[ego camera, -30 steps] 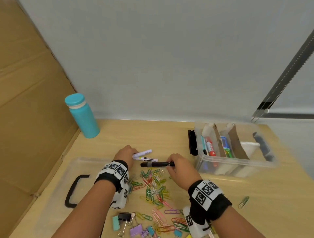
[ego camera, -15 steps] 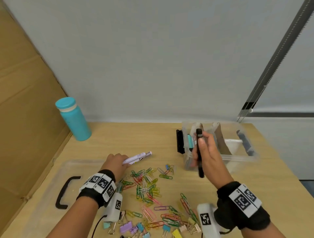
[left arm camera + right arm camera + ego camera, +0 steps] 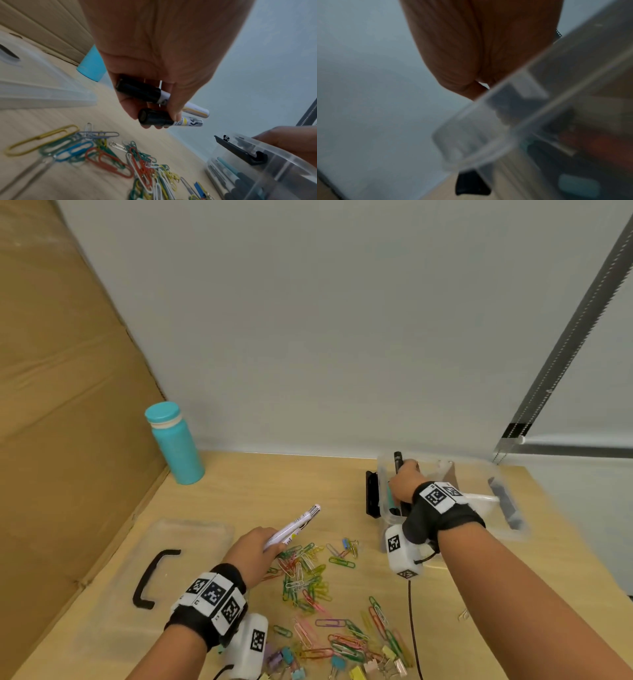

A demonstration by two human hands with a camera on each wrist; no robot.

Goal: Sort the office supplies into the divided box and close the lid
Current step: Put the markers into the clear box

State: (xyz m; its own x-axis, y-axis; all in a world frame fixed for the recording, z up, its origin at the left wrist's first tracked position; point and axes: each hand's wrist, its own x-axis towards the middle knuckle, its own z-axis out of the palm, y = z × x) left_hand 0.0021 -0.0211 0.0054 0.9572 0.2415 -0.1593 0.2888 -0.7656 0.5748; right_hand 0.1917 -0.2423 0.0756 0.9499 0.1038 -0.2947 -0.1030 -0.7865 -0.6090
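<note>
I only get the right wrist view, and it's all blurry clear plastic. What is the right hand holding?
Observer: The right hand grips a black marker pen, nearly upright over the left end of the clear plastic divided box.
Operator: And the left hand?
Observer: The left hand holds two white markers with black caps, lifted off the table.
Operator: What's unsorted?
Observer: Coloured paper clips and small binder clips lie loose on the wooden table.

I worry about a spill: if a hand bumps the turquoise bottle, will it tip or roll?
The turquoise bottle stands tall on a narrow base, so it probably tips easily. Its round body would likely roll afterwards. The cap looks closed; its weight cannot be judged.
</note>
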